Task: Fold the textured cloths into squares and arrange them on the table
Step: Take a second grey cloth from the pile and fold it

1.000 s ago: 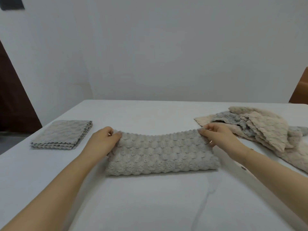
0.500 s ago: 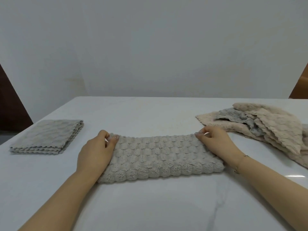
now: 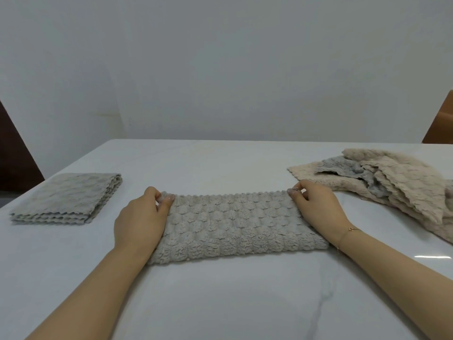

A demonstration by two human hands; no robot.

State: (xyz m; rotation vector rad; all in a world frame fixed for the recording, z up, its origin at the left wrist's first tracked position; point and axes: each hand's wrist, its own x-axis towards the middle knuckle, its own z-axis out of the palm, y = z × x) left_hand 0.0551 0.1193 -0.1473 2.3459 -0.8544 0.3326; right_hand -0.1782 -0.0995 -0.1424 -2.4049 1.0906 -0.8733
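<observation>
Grey textured cloth (image 3: 235,227), folded into a strip mid-table (image 3: 220,303); left hand (image 3: 141,220) and right hand (image 3: 318,209) pinch its far corners. Folded square (image 3: 66,198) lies near the left edge.

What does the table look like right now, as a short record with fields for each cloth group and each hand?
cloth being folded: grey cloth, a long strip at the table's centre
left hand: pinches the strip's far left corner
right hand: pinches its far right corner
finished: folded stack, left side
waiting: unfolded pile, beige and grey, right side
</observation>
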